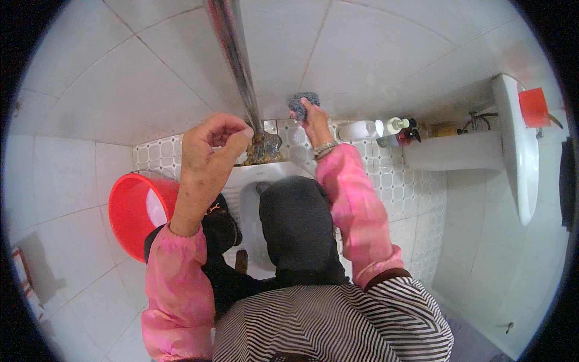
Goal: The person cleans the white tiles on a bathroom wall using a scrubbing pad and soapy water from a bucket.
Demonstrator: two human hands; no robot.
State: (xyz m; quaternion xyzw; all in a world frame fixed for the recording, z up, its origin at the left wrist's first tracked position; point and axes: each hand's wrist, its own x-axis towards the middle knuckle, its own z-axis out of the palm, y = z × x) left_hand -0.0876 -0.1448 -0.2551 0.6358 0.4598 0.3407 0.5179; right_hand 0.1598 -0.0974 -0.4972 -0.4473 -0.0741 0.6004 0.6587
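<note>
My right hand (315, 123) grips a grey metal-wire scouring pad (302, 105), close to the foot of the tiled wall (289, 54). My left hand (212, 151) is raised left of a vertical metal pipe (246, 86). Its fingers curl in and the thumb meets the index finger, with nothing visible between them. Behind that hand, a rough, brownish, stained mass (263, 148) surrounds the pipe's base. Below it lies a white squat toilet (251, 199), partly covered by my dark-clothed knee (296, 226). Pink sleeve covers are on both my forearms.
A red bucket (124, 217) with something whitish inside stands at left. Several bottles, including a white one (357, 130) and a pump bottle (398, 124), are along the wall at right. Further right a white washbasin (515, 154) juts out, with an orange-red container (533, 107) at its rim.
</note>
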